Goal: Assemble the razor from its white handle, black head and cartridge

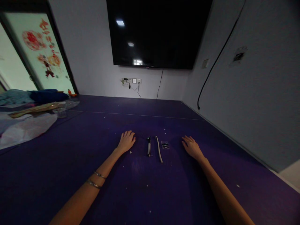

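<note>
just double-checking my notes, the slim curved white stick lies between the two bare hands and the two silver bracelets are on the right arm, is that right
Not quite: the head view shows the two silver bracelets on the left arm, not the right. The slim curved white stick does lie between the bare left hand and right hand.

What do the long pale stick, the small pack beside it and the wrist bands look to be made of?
The long pale stick: likely smooth, matt plastic, from its even colour. The small pack: perhaps clear plastic, since purple shows through; finish unclear. The wrist bands: probably shiny metal, judging by silvery glints.
</note>
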A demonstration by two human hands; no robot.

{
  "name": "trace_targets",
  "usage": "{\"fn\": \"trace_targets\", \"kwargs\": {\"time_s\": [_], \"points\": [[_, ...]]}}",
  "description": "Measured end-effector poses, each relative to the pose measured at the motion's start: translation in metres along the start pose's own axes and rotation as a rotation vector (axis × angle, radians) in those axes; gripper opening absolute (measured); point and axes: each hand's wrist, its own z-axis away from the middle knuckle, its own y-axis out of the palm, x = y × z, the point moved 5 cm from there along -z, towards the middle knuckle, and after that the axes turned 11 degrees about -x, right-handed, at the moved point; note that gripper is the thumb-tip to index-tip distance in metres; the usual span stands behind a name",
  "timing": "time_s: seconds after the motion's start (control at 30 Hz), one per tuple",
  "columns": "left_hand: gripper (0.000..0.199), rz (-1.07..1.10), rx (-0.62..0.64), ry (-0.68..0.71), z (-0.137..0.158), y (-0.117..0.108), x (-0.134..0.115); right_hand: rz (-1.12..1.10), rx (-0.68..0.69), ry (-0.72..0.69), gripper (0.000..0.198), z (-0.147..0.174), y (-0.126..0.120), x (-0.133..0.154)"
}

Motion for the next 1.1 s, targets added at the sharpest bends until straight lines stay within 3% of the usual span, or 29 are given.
{"fn": "trace_targets", "kwargs": {"time_s": [0.13, 0.27, 0.37, 1.1], "points": [[0.046, -0.174, 0.051, -0.104, 0.001, 0.008, 0.037, 0.071, 0.059, 0.068, 0.045, 0.006, -0.002, -0.014], [0.053, -0.173, 0.189, -0.234, 0.004, 0.019, 0.058, 0.079, 0.089, 0.104, 0.045, 0.008, -0.002, -0.016], [0.055, -0.149, 0.23, -0.252, 0.004, 0.021, 0.059, 0.062, 0.079, 0.101, 0.045, 0.008, -0.002, -0.016], [0.054, -0.134, 0.208, -0.257, 0.005, 0.02, 0.06, 0.017, 0.029, 0.096, 0.044, 0.008, -0.002, -0.018]]}}
